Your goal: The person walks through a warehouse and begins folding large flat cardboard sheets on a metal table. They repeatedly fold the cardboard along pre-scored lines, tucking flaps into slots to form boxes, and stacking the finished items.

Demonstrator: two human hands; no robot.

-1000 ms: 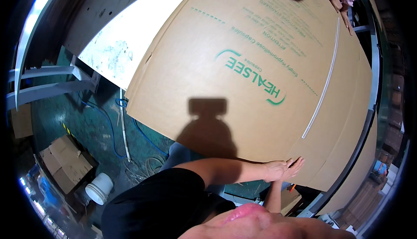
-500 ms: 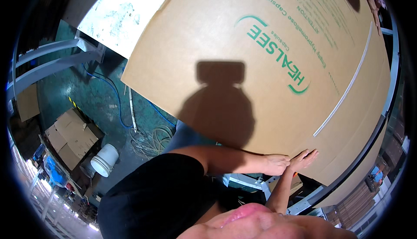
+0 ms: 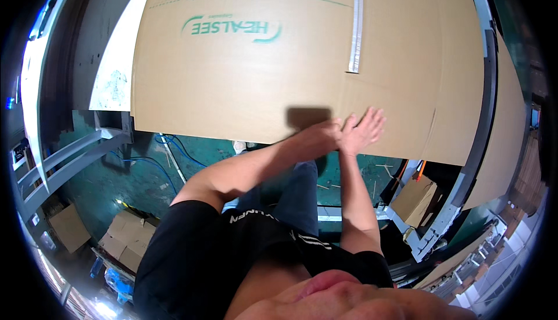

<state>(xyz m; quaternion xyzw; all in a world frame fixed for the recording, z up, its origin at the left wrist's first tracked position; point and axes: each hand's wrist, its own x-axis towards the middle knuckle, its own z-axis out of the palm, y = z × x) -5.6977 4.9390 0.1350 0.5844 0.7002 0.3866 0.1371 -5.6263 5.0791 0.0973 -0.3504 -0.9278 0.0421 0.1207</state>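
Note:
A large brown cardboard sheet [image 3: 244,87] with green printing lies flat in front of me, its near edge close to my body. My right hand [image 3: 361,134] is open, fingers spread, palm down over the sheet near that edge. Right beside its thumb, my left hand [image 3: 323,136] looks closed with the fingers curled. Blur and the angle hide what, if anything, the left fingers hold. A narrow pale strip [image 3: 356,29] runs along the sheet beyond my hands, ending at a short dark slit. A crease [image 3: 431,131] shows farther right.
A white surface [image 3: 114,84] and grey metal frame [image 3: 75,169] stand at left. A dark curved rail [image 3: 487,99] borders the sheet on the right, with more cardboard [image 3: 508,116] beyond. Blue hoses [image 3: 180,147] lie on the green floor. Folded cardboard [image 3: 128,238] lies lower left.
My view has turned, so the sheet now lies squarer to me, its printing farther left. Both hands are still together near its near edge, the right fingers more spread.

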